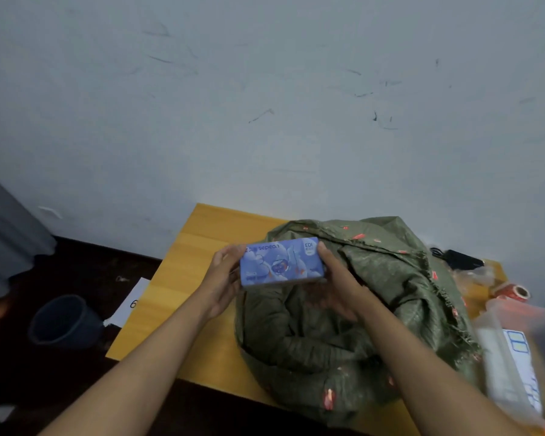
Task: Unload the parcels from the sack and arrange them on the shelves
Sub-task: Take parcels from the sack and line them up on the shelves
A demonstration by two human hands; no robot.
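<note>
A blue rectangular parcel box [280, 262] with a cartoon print is held above the open mouth of a green woven sack [375, 309]. My left hand [222, 281] grips the box's left end. Gripping its right end is my right hand [337, 281]. The sack lies crumpled on a yellow wooden table [186, 294], its opening facing me. Whatever is inside the sack is hidden in its folds. No shelves are in view.
A dark bucket [63, 322] stands on the dark floor left of the table, next to a white paper sheet [129, 303]. Clear plastic containers [516, 357], a red tape roll [516, 292] and a black item [463, 259] crowd the table's right side. A grey wall rises behind.
</note>
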